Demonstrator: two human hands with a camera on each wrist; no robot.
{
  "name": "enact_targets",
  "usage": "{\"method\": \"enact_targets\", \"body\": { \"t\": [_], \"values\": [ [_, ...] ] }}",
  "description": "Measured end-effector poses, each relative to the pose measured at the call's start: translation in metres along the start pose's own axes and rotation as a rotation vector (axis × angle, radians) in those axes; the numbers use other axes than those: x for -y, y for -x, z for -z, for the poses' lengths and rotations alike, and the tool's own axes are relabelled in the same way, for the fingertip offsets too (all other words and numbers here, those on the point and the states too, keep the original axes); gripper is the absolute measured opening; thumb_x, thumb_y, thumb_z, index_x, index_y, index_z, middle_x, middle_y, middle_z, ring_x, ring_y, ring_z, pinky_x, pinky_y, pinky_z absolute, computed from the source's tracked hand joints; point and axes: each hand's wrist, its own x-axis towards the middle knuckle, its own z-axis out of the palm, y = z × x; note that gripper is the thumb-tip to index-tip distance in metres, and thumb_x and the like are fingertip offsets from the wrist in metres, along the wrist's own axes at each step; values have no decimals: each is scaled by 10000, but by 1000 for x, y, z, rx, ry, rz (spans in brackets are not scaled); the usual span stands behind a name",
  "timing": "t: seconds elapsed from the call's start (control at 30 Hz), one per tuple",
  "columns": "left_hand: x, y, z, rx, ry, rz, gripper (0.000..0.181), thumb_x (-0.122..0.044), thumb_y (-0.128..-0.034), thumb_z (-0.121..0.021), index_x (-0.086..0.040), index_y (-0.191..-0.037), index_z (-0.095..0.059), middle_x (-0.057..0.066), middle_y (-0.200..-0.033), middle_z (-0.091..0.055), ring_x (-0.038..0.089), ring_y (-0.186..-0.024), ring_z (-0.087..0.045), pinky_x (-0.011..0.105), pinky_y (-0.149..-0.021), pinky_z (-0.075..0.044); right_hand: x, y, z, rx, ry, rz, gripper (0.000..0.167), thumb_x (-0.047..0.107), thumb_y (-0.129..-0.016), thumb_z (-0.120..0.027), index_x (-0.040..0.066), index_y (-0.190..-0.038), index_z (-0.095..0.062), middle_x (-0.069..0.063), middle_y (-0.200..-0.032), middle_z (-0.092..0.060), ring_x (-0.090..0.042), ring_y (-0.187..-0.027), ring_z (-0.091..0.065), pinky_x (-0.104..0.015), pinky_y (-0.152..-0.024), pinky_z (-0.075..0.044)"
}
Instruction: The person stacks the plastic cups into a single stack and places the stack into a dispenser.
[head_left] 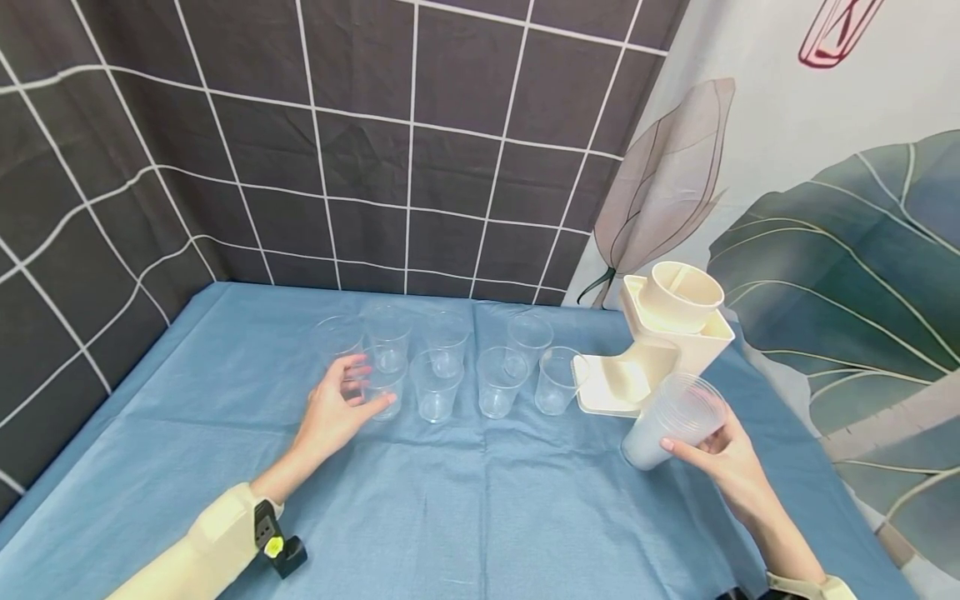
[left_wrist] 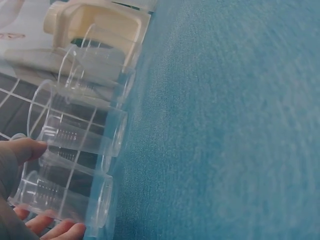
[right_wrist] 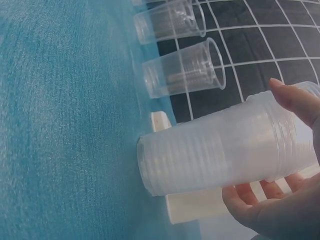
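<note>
My left hand [head_left: 341, 412] has its thumb and fingers around a clear plastic cup [left_wrist: 60, 195] at the left end of the front row. In the left wrist view, the thumb lies near the rim and the fingers along the opposite side. A tilted stack of nested plastic cups [right_wrist: 210, 150] is gripped in my right hand [head_left: 723, 454], thumb on one side and fingers on the other. The stack's lower end is at or just above the cloth. Several single clear cups, one of them a front-row cup [head_left: 437, 387], stand upright between the hands in two rows.
A cream plastic stand [head_left: 611, 392] with a round open cylinder [head_left: 684, 296] on top is behind the cup stack. Blue cloth [head_left: 480, 517] covers the table. A dark gridded curtain [head_left: 360, 150] and a leaf-patterned one [head_left: 847, 275] hang behind and beside it.
</note>
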Motion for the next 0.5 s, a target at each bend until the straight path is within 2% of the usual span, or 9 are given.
{"method": "enact_targets", "body": {
  "t": [0.23,0.5],
  "values": [
    [1,1,1,-17,-5,-9,729,-246,-785,-791,-54,-1382,-420,175,-1333,-571,348,-1177,-579,442,-969,-519,0,0,0,3,21,0,704,-138,-802,-647,182,-1361,-363,153,-1207,-542,77,-1050,-565,-42,-847,-460],
    [1,3,2,-26,-8,-12,723,-271,-791,-789,-66,-1382,-427,166,-1326,-579,339,-1162,-583,443,-962,-523,-1,0,-1,-1,-8,12,694,-162,-795,-635,163,-1350,-374,146,-1207,-551,75,-1067,-562,-35,-860,-449]
  ]
}}
